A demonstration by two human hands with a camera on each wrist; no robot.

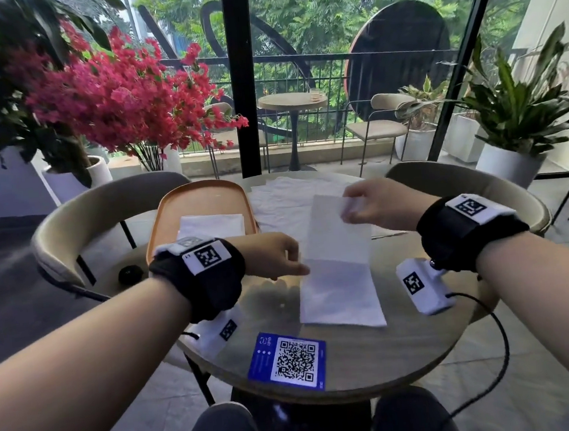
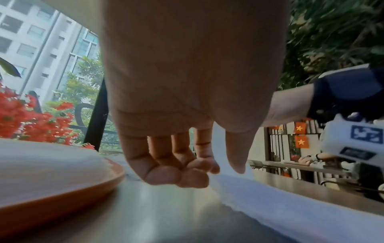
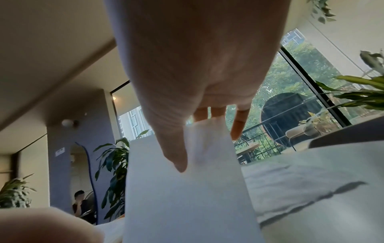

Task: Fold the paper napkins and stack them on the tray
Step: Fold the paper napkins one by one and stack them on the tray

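On the left of the round table [image 1: 375, 362] sits the orange tray [image 1: 170, 218], holding a small stack of folded napkins [image 1: 211, 225]. Just right of it, the left hand [image 1: 273, 256] lies at the left edge of the long white napkin [image 1: 338, 272], near its crease; from the wrist view its fingers [image 2: 176, 171] are loosely curled together, and I cannot tell whether the tips really press the paper or only touch it. If they only touch, the near half may slide as the far half comes over, and the fold would land skewed.

Further right, the right hand [image 1: 378, 203] pinches the napkin's raised far end between thumb [image 3: 176, 156] and fingers. The paper is thin: a hard pull could tear or crumple it, and a one-corner grip may let the other corner droop. Behind lies the pile of unfolded napkins [image 1: 285, 198], which a sweeping wrist could disturb.
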